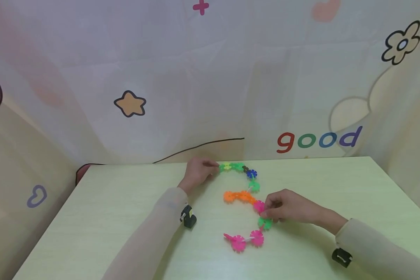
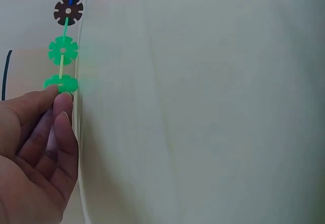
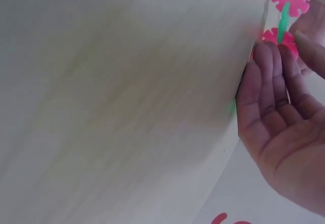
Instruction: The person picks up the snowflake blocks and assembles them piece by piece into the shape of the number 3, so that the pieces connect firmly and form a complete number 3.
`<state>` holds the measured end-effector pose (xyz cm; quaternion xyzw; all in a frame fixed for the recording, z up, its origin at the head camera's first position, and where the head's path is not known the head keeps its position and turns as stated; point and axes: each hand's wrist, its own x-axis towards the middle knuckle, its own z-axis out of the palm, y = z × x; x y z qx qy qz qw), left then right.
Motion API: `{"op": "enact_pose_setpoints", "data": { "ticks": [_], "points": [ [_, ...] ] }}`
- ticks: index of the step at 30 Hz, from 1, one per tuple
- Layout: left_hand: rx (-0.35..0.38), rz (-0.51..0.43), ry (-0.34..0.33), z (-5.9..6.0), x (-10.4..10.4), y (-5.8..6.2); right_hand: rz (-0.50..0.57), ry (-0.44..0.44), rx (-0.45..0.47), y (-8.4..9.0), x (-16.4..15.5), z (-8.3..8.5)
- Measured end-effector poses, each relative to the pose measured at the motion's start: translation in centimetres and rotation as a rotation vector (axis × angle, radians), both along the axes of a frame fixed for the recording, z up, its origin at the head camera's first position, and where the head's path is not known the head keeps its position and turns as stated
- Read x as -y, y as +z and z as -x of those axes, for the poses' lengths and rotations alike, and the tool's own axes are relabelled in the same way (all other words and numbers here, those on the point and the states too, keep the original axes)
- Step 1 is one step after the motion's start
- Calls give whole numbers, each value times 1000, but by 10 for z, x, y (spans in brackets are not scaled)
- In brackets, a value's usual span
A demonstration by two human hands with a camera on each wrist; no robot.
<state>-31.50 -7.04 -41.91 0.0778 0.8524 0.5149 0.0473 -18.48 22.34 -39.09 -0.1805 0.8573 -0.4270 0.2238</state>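
Note:
A chain of interlocking plastic snowflake discs lies on the table, curved like a figure 3 in the head view. At its far left end, my left hand (image 1: 200, 171) pinches a green snowflake disc (image 2: 68, 84) between thumb and forefinger. Beyond that disc the chain runs through another green disc (image 2: 63, 50) and a dark brown disc (image 2: 68, 10). My right hand (image 1: 294, 207) pinches a pink snowflake disc (image 1: 258, 206) at the chain's right side, its fingers hiding part of it. Orange discs (image 1: 245, 196) form the middle arm, and pink discs (image 1: 238, 244) the near end.
The pale wooden table (image 1: 126, 225) ends at a printed cloth backdrop (image 1: 210, 85) behind the chain. A small black device (image 1: 188, 217) is strapped to the left wrist, and another black device (image 1: 342, 257) to the right.

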Motion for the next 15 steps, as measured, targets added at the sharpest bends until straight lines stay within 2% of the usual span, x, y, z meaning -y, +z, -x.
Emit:
{"op": "enact_pose_setpoints", "data": {
  "ticks": [15],
  "points": [
    [39, -37, 29, 5, -1, -2, -32, -70, -10, 0, 13, -2]
  ]
}}
